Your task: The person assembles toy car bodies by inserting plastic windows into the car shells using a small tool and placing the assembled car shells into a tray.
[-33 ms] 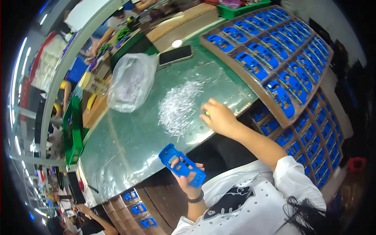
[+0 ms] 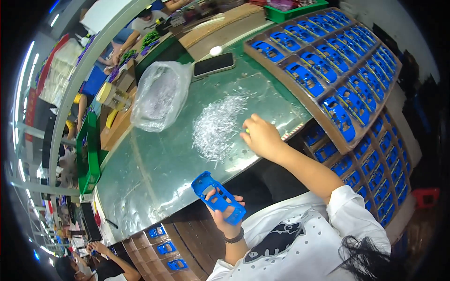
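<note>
My left hand point(image 2: 226, 224) grips a blue plastic housing point(image 2: 219, 198) with several cut-out openings, tilted over the table's near edge. The fingers wrap around it from below and show through the openings. Farther right, my right hand point(image 2: 261, 136) is pinched at the right side of a pile of small clear strips point(image 2: 218, 126). A bit of yellow-green point(image 2: 247, 131) shows between its fingertips; most of that thing is hidden by the fingers, so I cannot tell its kind.
A clear plastic bag point(image 2: 161, 100) of similar strips and a phone point(image 2: 213, 64) lie on the green table point(image 2: 140, 187). At right are stacked trays point(image 2: 300, 100) of blue housings. An open carton point(image 2: 140, 248) stands below the near edge. Other people work beyond.
The whole view has shifted slightly, so the table things appear a little farther right. Both hands keep nearly the same pose, and the left still holds the blue housing.
</note>
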Available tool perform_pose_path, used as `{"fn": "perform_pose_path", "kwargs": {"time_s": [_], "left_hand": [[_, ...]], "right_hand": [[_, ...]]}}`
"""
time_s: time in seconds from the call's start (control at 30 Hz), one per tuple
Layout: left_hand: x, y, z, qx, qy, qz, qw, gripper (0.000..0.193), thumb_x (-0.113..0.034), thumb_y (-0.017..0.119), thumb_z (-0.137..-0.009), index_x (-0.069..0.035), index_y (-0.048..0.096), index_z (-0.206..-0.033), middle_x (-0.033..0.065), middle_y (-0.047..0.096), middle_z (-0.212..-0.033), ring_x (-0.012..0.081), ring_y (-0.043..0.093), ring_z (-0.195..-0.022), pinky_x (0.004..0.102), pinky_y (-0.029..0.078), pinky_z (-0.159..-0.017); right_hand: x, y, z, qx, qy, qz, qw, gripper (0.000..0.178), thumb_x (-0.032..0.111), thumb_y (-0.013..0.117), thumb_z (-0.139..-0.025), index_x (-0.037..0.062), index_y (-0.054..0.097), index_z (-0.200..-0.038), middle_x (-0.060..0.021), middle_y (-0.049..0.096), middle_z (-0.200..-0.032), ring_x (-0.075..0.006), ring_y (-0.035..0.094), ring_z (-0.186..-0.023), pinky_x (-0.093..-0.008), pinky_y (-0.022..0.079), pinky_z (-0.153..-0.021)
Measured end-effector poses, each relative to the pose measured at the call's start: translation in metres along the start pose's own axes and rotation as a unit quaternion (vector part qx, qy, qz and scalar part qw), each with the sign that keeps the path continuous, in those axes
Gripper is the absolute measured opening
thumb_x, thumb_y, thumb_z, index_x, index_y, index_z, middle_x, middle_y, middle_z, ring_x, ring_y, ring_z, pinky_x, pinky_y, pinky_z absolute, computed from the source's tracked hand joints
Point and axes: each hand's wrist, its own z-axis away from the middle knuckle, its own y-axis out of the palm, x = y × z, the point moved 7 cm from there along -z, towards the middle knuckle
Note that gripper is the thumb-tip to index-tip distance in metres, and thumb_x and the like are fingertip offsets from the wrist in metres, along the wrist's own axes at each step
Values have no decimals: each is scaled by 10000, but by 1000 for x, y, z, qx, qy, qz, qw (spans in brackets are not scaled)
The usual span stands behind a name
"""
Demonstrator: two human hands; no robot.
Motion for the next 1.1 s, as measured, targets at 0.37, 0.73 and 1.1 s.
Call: {"fn": "perform_pose_path", "kwargs": {"time_s": [0.37,0.73,1.1], "left_hand": [[33,19,-3,47,-148,17,988,647,-422,437,-735,-50,276,-1240,212,468,-1088,205,555,-683,260,460,-528],[46,49,-8,110,-151,-132,974,549,-59,357,-818,-19,89,-1295,154,166,-1324,220,455,-1015,259,528,-558],[54,46,-12,114,-106,-222,963,484,17,388,-726,-3,243,-1186,177,99,-1346,217,392,-1080,219,481,-680]], "right_hand": [[-29,16,-30,90,106,86,987,114,104,537,-725,5,556,-778,-164,555,-795,-325,549,-749,-396,445,-653],[-8,-26,24,46,-23,-251,967,179,26,561,-706,17,605,-879,-132,605,-742,-231,594,-690,-272,454,-638],[-4,-13,56,-4,-89,-159,983,105,60,616,-670,-9,537,-672,-95,525,-721,-250,532,-619,-319,419,-551]]}}
